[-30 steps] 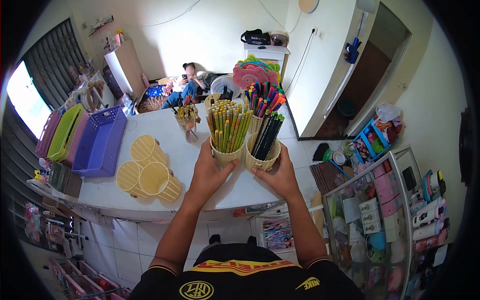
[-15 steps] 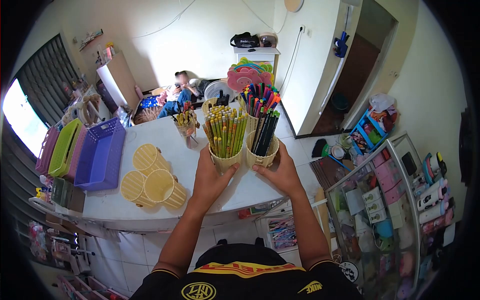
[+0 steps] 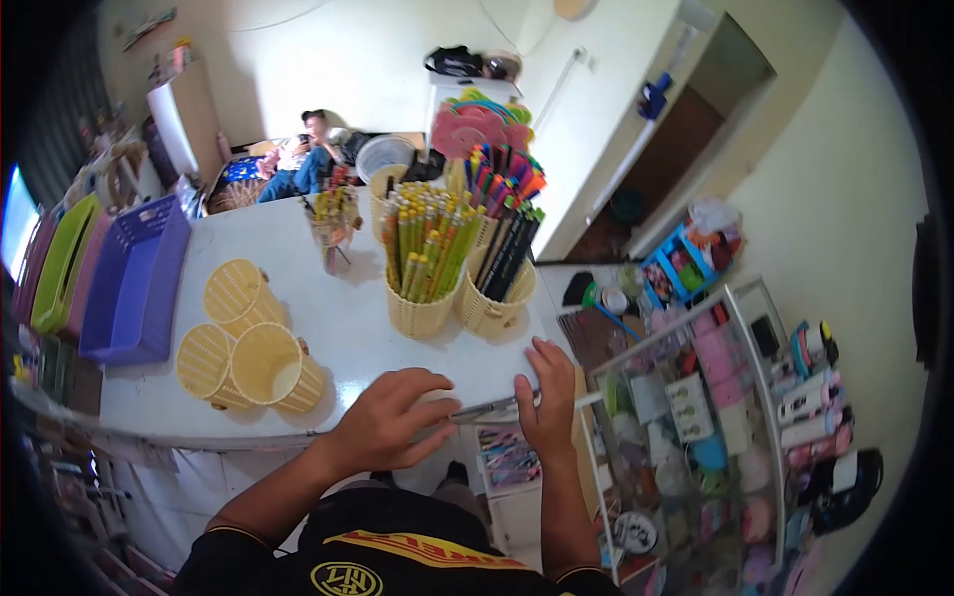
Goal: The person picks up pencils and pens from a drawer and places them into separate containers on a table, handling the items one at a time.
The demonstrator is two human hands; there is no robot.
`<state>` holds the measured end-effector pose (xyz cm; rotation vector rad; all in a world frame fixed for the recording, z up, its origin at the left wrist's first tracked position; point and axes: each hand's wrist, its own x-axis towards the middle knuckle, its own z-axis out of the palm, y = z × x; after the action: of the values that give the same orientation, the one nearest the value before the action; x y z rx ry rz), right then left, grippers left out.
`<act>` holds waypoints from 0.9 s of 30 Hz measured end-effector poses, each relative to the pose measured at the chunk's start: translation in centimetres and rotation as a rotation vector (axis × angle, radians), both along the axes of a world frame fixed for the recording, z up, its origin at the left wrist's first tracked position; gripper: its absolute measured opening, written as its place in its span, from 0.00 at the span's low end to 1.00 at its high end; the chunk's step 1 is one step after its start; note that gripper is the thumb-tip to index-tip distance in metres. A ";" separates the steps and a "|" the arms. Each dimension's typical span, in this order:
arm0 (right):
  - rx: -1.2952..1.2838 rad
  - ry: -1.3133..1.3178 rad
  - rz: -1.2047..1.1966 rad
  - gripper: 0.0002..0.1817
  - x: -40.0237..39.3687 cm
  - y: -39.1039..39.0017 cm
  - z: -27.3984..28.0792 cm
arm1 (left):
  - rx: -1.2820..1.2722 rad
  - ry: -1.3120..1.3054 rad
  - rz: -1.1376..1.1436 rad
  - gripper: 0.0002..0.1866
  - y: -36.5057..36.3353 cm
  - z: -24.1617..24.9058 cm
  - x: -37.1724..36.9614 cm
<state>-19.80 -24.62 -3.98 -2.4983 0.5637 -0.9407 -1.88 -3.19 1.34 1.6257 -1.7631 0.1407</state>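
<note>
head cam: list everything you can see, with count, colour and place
table: 1, white, centre
pencil basket: 1, cream, yellow-green pencils, table's near right
dark pen basket: 1, cream, right of it, touching
coloured pen basket: 1, behind those
clear cup: 1, holds pencils, mid-table
empty baskets: 3, cream, on their sides, table's left
trays: purple, green, pink, far left
glass case: 1, stocked, right
seated person: 1, background floor
left hand: open, at the table's near edge
right hand: open, on the table's near right corner
</note>
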 end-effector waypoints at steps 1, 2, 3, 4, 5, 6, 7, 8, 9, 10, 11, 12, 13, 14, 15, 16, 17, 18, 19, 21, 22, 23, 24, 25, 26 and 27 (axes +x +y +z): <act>-0.244 0.057 0.014 0.35 -1.1 0.3 -1.3 | 0.109 -0.068 -0.135 0.38 -0.4 0.5 -0.2; -0.212 0.063 -0.040 0.35 -2.1 0.7 -2.4 | 0.137 -0.069 -0.190 0.38 -0.9 1.1 -0.6; -0.166 -0.048 -0.057 0.34 -3.0 1.1 -3.6 | 0.207 -0.053 -0.165 0.38 -1.6 1.8 -1.1; -0.120 -0.164 -0.090 0.33 -4.0 1.6 -5.1 | 0.284 -0.048 -0.149 0.38 -1.9 2.0 -1.3; -0.097 -0.209 -0.205 0.31 -5.4 1.3 -6.9 | 0.338 -0.028 -0.162 0.37 -2.1 1.8 -1.3; 0.140 -0.342 -0.303 0.28 -6.6 1.2 -8.0 | 0.380 -0.049 -0.253 0.37 -2.2 1.7 -1.3; 0.363 -0.490 -0.402 0.25 -8.2 1.2 -9.1 | 0.403 -0.095 -0.220 0.38 -2.3 1.7 -1.3; 0.451 -0.516 -0.504 0.21 -10.4 0.7 -10.2 | 0.412 -0.137 -0.178 0.39 -2.4 1.7 -1.4; 0.533 -0.542 -0.594 0.17 -12.9 0.3 -11.4 | 0.430 -0.150 -0.166 0.41 -2.4 1.5 -1.5; 0.537 -0.550 -0.661 0.17 -15.4 0.1 -12.7 | 0.446 -0.158 -0.229 0.41 -2.5 1.6 -1.6; 0.621 -0.584 -0.718 0.15 -17.8 0.1 -14.1 | 0.463 -0.166 -0.201 0.42 -2.5 1.9 -1.7; 0.705 -0.619 -0.761 0.13 -19.9 0.4 -15.4 | 0.477 -0.174 -0.159 0.43 -2.6 2.0 -1.9; 0.705 -0.621 -0.789 0.13 -21.7 0.8 -16.6 | 0.485 -0.192 -0.153 0.44 -2.6 1.7 -1.9; 0.741 -0.584 -0.859 0.13 -23.2 1.2 -17.8 | 0.492 -0.190 -0.171 0.44 -2.6 1.6 -1.9; 0.780 -0.544 -0.921 0.13 -24.4 1.5 -18.9 | 0.511 -0.220 -0.151 0.45 -2.6 1.6 -2.0; 0.784 -0.541 -0.928 0.13 -25.3 1.9 -20.1 | 0.528 -0.251 -0.127 0.46 -2.6 1.7 -2.1; 0.871 -0.489 -0.953 0.15 -26.0 2.5 -21.4 | 0.535 -0.251 -0.130 0.46 -2.7 1.7 -2.1; 0.957 -0.435 -0.973 0.16 -26.4 2.9 -22.7 | 0.552 -0.269 -0.122 0.47 -2.7 1.7 -2.2; 0.964 -0.434 -0.972 0.16 -26.6 3.0 -24.1 | 0.569 -0.288 -0.112 0.49 -2.8 1.8 -2.2; 1.241 -0.328 -0.944 0.16 -26.8 3.1 -27.0 | 0.596 -0.299 -0.106 0.50 -2.9 1.8 -2.2; 1.251 -0.325 -0.939 0.16 -26.7 3.2 -28.8 | 0.615 -0.307 -0.101 0.51 -3.0 1.8 -2.2; 1.375 -0.242 -0.922 0.16 -26.3 3.3 -30.8 | 0.625 -0.311 -0.097 0.51 -3.0 1.9 -2.2; 1.499 -0.155 -0.900 0.17 -25.8 3.5 -32.9 | 0.643 -0.326 -0.088 0.51 -3.0 1.9 -2.2; 1.513 -0.151 -0.892 0.17 -25.4 3.7 -35.0 | 0.663 -0.340 -0.077 0.52 -3.0 1.9 -2.2; 1.618 -0.107 -0.868 0.17 -24.8 4.0 -37.2 | 0.676 -0.347 -0.069 0.52 -2.9 1.8 -2.2; 1.723 -0.062 -0.841 0.17 -24.0 4.3 -39.2 | 0.675 -0.355 -0.071 0.52 -2.8 1.6 -2.1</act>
<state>-43.81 -20.35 -43.15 -0.6382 1.5389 -0.3218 -3.95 -6.01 2.96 2.0943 -2.3000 -0.2427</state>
